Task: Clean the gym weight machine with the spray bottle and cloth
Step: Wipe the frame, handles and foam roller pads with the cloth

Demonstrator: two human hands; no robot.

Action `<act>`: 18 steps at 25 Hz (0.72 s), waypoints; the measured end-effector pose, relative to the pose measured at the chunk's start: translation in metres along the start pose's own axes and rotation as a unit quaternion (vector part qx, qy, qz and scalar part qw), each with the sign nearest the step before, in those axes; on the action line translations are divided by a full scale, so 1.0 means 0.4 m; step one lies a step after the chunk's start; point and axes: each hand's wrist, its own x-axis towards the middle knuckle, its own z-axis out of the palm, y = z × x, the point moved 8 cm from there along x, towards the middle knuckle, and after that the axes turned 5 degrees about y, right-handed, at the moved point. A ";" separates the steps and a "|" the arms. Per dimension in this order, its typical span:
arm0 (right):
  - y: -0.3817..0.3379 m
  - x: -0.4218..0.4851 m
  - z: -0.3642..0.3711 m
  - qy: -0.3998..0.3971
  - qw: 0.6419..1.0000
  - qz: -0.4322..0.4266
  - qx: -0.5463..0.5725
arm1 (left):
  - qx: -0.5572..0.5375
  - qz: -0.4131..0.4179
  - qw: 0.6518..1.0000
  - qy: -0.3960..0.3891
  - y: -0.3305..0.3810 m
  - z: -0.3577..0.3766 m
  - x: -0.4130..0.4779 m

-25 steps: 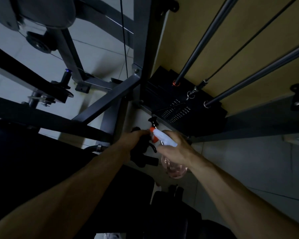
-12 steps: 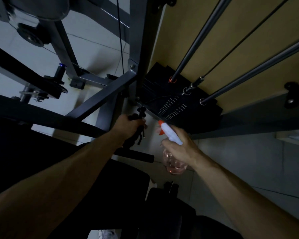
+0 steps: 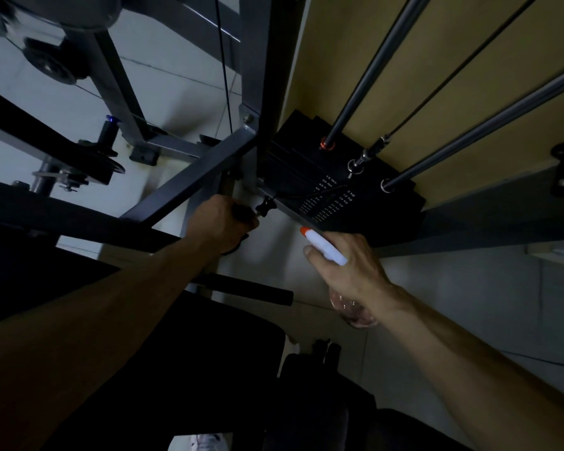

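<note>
The weight machine's grey steel frame (image 3: 189, 187) crosses the middle, with the black weight stack (image 3: 310, 177) behind it under two guide rods. My left hand (image 3: 220, 224) grips a dark cloth (image 3: 240, 212), mostly hidden in the fist, against the foot of the upright post beside a black selector knob (image 3: 265, 205). My right hand (image 3: 345, 268) holds the spray bottle (image 3: 324, 250) by its white head. Its orange nozzle points up-left toward the base of the stack, and its clear body hangs below my wrist.
A black padded seat (image 3: 176, 353) fills the lower left under my left arm. A black foam-covered bar (image 3: 251, 292) sticks out between my arms. Pulleys (image 3: 51, 65) and dark frame bars cross the upper left. Pale floor tiles (image 3: 453, 304) lie at right, a tan wall behind the rods.
My left hand with the cloth moved up and left, away from the bottle, to the foot of the post. My right hand stayed near its place, the nozzle now turned toward the stack.
</note>
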 end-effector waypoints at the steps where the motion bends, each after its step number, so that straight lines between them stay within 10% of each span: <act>1: -0.010 0.001 -0.003 0.003 1.000 0.001 0.013 | 0.000 -0.002 1.000 0.000 -0.001 0.000 0.005; 18: -0.424 0.340 0.080 0.110 0.953 -0.044 0.280 | 0.052 -0.081 0.994 -0.048 -0.193 -0.065 0.027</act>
